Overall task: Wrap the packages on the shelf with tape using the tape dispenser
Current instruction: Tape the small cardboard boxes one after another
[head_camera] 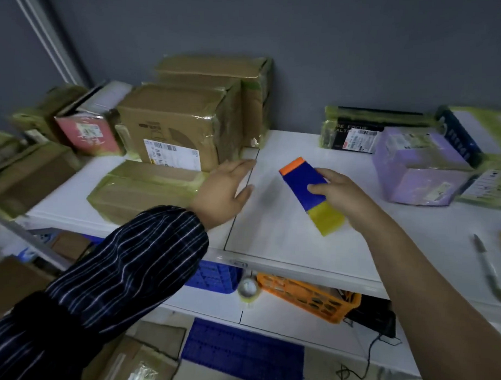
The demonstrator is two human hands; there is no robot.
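Right hand point(337, 190) pinches a blue box point(303, 180) above the shelf point(284, 236); left hand point(221, 188) hovers, grip wide. The light pinch may drop it.

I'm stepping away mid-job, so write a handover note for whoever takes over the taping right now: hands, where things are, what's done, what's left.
Left hand: open, beside the right end of the flat brown package on the white shelf.
Right hand: holds the tape dispenser above the shelf.
Done: that package and the brown boxes behind it show yellowish tape.
Left: the purple package at right seems less taped, so check it.
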